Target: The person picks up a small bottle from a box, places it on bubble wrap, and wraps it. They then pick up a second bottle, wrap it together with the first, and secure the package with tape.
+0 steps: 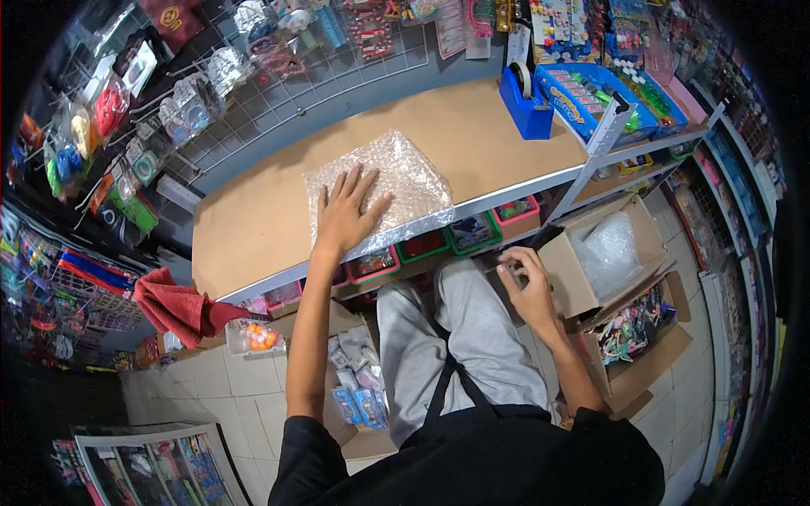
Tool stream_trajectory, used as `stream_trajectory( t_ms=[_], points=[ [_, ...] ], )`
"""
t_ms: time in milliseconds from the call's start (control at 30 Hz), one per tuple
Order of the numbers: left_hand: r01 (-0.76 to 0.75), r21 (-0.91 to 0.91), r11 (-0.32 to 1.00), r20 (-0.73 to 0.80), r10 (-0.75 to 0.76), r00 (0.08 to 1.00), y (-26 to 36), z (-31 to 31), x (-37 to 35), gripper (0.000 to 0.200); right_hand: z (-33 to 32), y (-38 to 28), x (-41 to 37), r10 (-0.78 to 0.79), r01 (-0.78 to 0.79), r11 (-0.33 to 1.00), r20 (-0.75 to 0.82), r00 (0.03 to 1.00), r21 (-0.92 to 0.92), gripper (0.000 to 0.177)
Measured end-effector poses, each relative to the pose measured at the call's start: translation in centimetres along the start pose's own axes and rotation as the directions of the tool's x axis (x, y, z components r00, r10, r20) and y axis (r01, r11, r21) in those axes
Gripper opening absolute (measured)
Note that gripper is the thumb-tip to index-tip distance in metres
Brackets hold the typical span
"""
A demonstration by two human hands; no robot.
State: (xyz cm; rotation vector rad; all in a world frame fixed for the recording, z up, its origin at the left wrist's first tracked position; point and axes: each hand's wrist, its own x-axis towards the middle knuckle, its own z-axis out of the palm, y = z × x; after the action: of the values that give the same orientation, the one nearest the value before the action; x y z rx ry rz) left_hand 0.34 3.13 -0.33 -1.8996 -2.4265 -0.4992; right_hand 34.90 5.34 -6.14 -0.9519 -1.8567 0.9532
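Note:
A sheet of bubble wrap (413, 181) lies folded flat on the brown tabletop, one edge reaching the table's front rim. My left hand (350, 211) rests on it palm down, with the fingers spread. In front of the table edge, above the floor boxes, my right hand (530, 291) hovers with loosely curled fingers. A gap shows between its thumb and fingertips, and I see nothing held there. At the table's right end stands a blue tape dispenser (527, 105) with a roll in it.
Blue display boxes (582, 97) stand beyond the dispenser. An open carton (569, 274) holds more bubble wrap; another carton (666, 354) below contains colourful small goods. A red cloth (181, 304) hangs at the left corner. Wire racks (278, 101) with hanging packets line the wall.

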Motion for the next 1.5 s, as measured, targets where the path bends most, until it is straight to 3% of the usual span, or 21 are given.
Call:
stream_trajectory(
  t_ms=[100,233,367,467,567,600,633,700,800,900,933,1033,1067,1167,1200,1300,1400,1433,1500],
  points=[
    [0.014,0.033,0.999,0.011,-0.015,1.0,-0.1,0.2,-0.3,0.067,-0.8,0.4,1.6,0.022,-0.022,1.0,-0.003,1.0,0.001,0.012],
    [0.059,0.053,0.997,0.018,-0.06,0.998,0.2,0.0,-0.1,0.067,0.6,-2.9,7.1,-0.237,0.235,0.971,-0.055,0.97,-0.038,0.01],
    [0.062,0.046,0.997,0.023,-0.063,0.998,0.2,0.1,-0.1,0.068,4.0,-4.4,14.7,-0.248,0.25,0.965,-0.036,0.968,0.078,0.022],
    [0.067,0.045,0.997,0.024,-0.068,0.997,0.1,0.3,0.0,0.068,7.6,-3.6,21.2,-0.4,0.393,0.883,0.026,0.916,-0.258,0.037],
    [0.053,0.018,0.998,0.002,-0.053,0.999,0.1,0.3,-0.1,0.07,10.1,-3.3,23.8,-0.112,0.221,0.942,0.383,0.917,-0.253,0.051],
    [0.052,0.017,0.999,0.002,-0.052,0.999,0.1,0.2,-0.1,0.071,11.3,-2.9,23.8,-0.16,0.242,0.953,0.373,0.914,-0.183,0.055],
    [0.052,0.022,0.998,0.005,-0.052,0.999,0.1,0.2,-0.1,0.071,12.3,-2.9,24.3,-0.136,0.122,0.991,0.503,0.854,0.062,0.052],
    [0.061,0.022,0.998,0.014,-0.062,0.998,0.1,0.2,-0.2,0.071,13.0,-3.1,24.4,-0.186,0.053,0.966,0.535,0.824,0.254,0.052],
    [0.071,0.019,0.997,0.019,-0.071,0.997,0.1,0.2,-0.2,0.071,12.7,-3.9,24.2,-0.045,-0.221,0.897,0.575,0.817,0.384,0.059],
    [0.071,0.005,0.997,0.02,-0.071,0.997,0.2,0.1,-0.2,0.072,12.1,-4.4,25.4,0.019,-0.153,0.941,0.406,0.914,0.302,0.06],
    [0.074,0.005,0.997,0.026,-0.074,0.997,0.1,0.2,-0.3,0.072,12.2,-3.7,26.2,0.059,-0.215,0.907,0.395,0.917,0.363,0.06],
    [0.083,0.014,0.996,0.022,-0.083,0.996,0.1,0.0,0.0,0.071,11.8,-1.9,27.4,0.074,-0.136,0.963,0.257,0.964,0.234,0.059],
    [0.087,0.019,0.996,0.015,-0.088,0.996,0.2,0.0,0.1,0.07,12.0,-1.2,27.1,-0.035,0.02,0.993,0.124,0.992,0.116,0.051],
    [0.109,0.054,0.993,0.016,-0.11,0.994,0.2,-0.3,0.9,0.07,9.7,-2.4,23.8,-0.373,0.373,0.925,0.014,0.928,-0.075,0.039],
    [0.117,0.066,0.991,0.026,-0.119,0.993,0.1,-0.3,1.2,0.069,8.4,-3.3,21.9,-0.395,0.394,0.915,0.005,0.919,-0.086,0.034],
    [-0.026,0.119,0.993,-0.106,0.038,0.994,-0.9,0.7,1.7,0.065,4.8,-5.9,14.4,-0.45,0.437,0.884,-0.048,0.892,-0.165,0.02],
    [-0.128,-0.028,0.991,0.018,0.128,0.992,-2.6,1.4,2.2,0.058,2.0,-4.2,4.8,-0.446,0.446,0.895,0.0,0.895,-0.03,0.015],
    [-0.132,0.022,0.991,0.048,0.131,0.99,-2.7,1.4,2.4,0.056,0.2,-3.8,1.4,-0.421,0.428,0.888,0.08,0.904,-0.166,0.012],
    [-0.181,0.013,0.983,0.089,0.179,0.98,-3.3,1.4,2.9,0.055,-2.5,-1.1,-4.2,-0.302,0.336,0.912,0.17,0.938,-0.236,0.012]
  ],
)
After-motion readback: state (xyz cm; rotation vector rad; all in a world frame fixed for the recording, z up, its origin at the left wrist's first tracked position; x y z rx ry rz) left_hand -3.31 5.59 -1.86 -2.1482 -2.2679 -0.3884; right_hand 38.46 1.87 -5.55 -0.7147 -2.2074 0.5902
